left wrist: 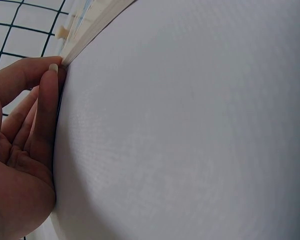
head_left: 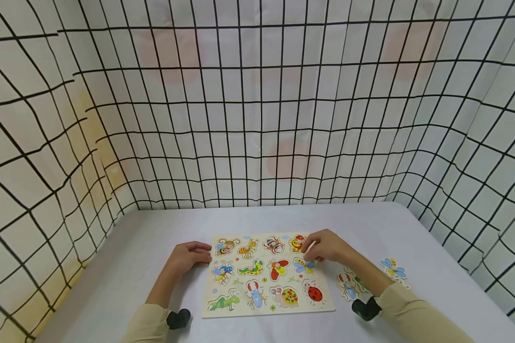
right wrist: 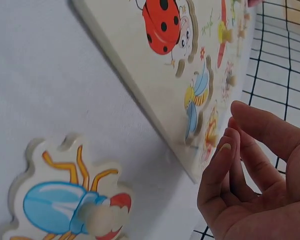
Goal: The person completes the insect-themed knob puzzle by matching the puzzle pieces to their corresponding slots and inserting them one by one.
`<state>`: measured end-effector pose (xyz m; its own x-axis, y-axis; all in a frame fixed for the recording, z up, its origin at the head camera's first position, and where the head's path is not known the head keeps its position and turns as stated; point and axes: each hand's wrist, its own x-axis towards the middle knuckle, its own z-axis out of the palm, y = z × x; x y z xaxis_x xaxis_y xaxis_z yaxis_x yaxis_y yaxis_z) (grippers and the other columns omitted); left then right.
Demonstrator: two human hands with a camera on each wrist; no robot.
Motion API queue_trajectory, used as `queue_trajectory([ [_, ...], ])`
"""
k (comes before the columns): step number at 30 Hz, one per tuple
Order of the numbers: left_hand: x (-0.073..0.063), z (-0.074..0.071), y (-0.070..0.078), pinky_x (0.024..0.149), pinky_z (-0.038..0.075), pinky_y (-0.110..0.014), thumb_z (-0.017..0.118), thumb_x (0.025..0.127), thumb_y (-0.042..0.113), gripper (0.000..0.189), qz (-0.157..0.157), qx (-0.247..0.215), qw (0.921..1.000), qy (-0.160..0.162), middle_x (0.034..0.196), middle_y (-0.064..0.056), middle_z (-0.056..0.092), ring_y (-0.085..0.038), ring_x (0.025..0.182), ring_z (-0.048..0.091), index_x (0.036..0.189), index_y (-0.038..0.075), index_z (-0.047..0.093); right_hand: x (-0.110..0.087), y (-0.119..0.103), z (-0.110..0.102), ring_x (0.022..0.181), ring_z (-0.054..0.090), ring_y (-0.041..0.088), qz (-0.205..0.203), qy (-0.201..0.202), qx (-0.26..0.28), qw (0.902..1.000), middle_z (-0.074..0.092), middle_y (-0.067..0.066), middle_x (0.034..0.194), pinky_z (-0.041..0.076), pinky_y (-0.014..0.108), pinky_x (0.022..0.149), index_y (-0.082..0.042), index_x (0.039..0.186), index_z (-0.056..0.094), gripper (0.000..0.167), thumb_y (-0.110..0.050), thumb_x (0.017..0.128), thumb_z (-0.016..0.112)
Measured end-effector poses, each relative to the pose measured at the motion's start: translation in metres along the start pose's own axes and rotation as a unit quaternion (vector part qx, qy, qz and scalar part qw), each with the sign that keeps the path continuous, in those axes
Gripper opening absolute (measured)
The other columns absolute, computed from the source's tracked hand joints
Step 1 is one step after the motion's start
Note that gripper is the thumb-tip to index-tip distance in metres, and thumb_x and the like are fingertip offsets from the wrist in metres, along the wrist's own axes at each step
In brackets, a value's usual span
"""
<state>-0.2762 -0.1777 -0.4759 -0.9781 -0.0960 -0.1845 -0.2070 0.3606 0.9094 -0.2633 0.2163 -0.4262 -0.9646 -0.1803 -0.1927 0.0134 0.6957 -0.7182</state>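
Note:
A wooden peg puzzle board [head_left: 326, 304] with pictured insects lies on the white table. My left hand [head_left: 189, 257] rests at its left edge, thumb and finger touching the board's corner in the left wrist view. Over the board's upper right is my right hand [head_left: 326, 245], beside a red ladybug piece [head_left: 297, 243]. In the right wrist view its fingers [right wrist: 220, 162] are loosely bent with nothing between them. Near them is the bee recess [right wrist: 196, 100], with a ladybug recess [right wrist: 162, 27] farther along. A knobbed red-winged piece [head_left: 278, 269] sits in the board.
Right of the board, partly under the right forearm, lie loose pieces: a blue stag beetle [right wrist: 55, 207], a green one partly hidden, and a blue-winged bee [head_left: 393, 268]. White walls with a black grid [head_left: 262, 119] enclose the table [head_left: 154, 228].

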Motion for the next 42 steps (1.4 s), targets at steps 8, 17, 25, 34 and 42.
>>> queue_trajectory([
  [8,0.0,-0.001,0.0,0.072,0.055,-0.026,0.078,0.085,0.01,0.025,0.002,0.001,1.0,0.0,0.095,-0.005,0.076,-0.017,0.076,0.068,0.109,0.006,0.075,-0.006,0.009,-0.013,0.069,0.059,0.017,0.003,0.007,0.0,1.0,0.071,0.002,0.084,0.052,0.03,0.064,-0.005,0.095,0.074,0.017,-0.011,0.081,0.081],
  [17,0.0,-0.001,-0.001,0.071,0.056,-0.026,0.078,0.085,0.01,0.025,0.001,-0.003,1.0,-0.002,0.095,-0.005,0.076,-0.018,0.076,0.068,0.109,0.006,0.075,-0.017,0.021,-0.029,0.073,0.061,0.02,0.004,0.013,-0.002,0.9999,0.072,0.005,0.085,0.054,0.032,0.067,-0.003,0.099,0.073,0.018,-0.011,0.084,0.079],
  [25,0.001,-0.001,0.0,0.071,0.055,-0.025,0.078,0.085,0.01,0.026,-0.002,-0.003,1.0,-0.002,0.096,-0.005,0.076,-0.017,0.076,0.069,0.11,0.006,0.075,-0.022,0.034,-0.046,0.077,0.061,0.02,0.014,0.026,-0.009,0.9995,0.071,0.003,0.085,0.054,0.033,0.069,-0.003,0.102,0.073,0.021,-0.014,0.084,0.078],
  [34,0.001,-0.001,0.0,0.07,0.055,-0.026,0.079,0.084,0.01,0.025,-0.005,-0.002,1.0,-0.001,0.094,-0.005,0.076,-0.018,0.076,0.069,0.109,0.006,0.075,-0.029,0.053,-0.067,0.079,0.06,0.02,0.027,0.037,-0.016,0.9988,0.071,0.004,0.091,0.054,0.032,0.07,-0.003,0.106,0.073,0.026,-0.019,0.086,0.077],
  [42,0.003,-0.002,-0.003,0.069,0.053,-0.026,0.079,0.083,0.005,0.027,0.007,-0.011,0.9999,-0.009,0.088,-0.006,0.078,-0.016,0.074,0.069,0.11,0.003,0.074,-0.04,0.072,-0.083,0.08,0.06,0.022,0.035,0.05,-0.029,0.9977,0.071,0.004,0.09,0.054,0.033,0.069,-0.002,0.108,0.072,0.03,-0.024,0.088,0.077],
])
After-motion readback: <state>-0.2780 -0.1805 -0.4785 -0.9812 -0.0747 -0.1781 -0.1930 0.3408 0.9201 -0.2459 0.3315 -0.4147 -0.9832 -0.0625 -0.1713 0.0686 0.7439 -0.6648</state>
